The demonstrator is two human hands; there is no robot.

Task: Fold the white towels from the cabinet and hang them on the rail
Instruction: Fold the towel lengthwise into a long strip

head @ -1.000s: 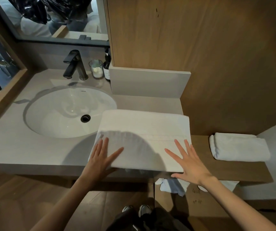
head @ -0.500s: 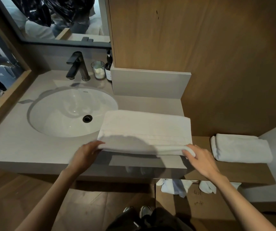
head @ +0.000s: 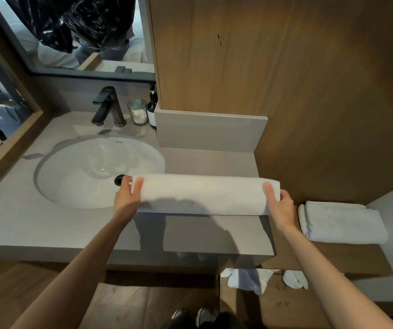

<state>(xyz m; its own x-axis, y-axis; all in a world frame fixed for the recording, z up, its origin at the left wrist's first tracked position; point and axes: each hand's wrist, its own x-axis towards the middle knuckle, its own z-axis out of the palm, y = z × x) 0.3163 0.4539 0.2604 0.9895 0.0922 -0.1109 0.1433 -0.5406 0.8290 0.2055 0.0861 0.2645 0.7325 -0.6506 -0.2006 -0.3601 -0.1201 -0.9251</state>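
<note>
Both hands, left (head: 127,198) and right (head: 279,205), pinched the ends of 1 folded towel (head: 202,193) on the counter (head: 48,224) beside the sink (head: 77,176). Uneven lifting could let the fold sag open.

Fingers of left hand (head: 126,198) and right hand (head: 282,206) mostly hidden behind towel (head: 202,193); drain (head: 118,180) half covered; bottle (head: 152,111) label unreadable; shoes (head: 192,317) cropped.

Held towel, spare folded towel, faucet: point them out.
held towel (head: 202,193), head view, middle of its front face
spare folded towel (head: 342,224), head view, centre of its top
faucet (head: 117,113), head view, upright body
</note>
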